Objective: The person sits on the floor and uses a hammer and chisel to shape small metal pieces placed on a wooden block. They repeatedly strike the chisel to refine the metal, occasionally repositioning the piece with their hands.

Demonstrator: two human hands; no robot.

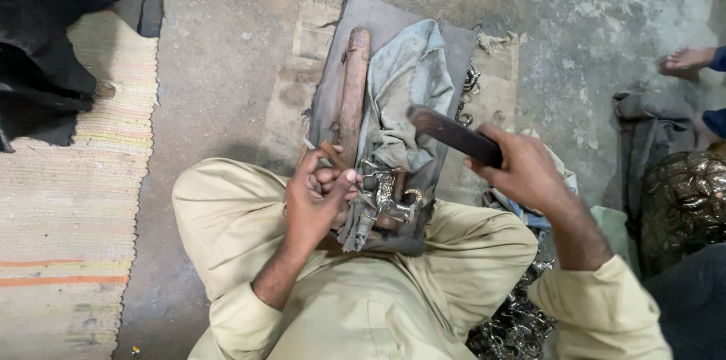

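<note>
Grey cloth [401, 88] half-hiding metal piece [386, 197] beside left hand [318, 197].

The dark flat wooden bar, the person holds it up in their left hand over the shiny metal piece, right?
Not quite: the head view shows the dark flat wooden bar raised in the right hand, not the left. It is over the shiny metal piece.

A striped woven mat [60, 201], black cloth [53, 35] and a bystander's bare foot [687, 59] lie on concrete.
</note>
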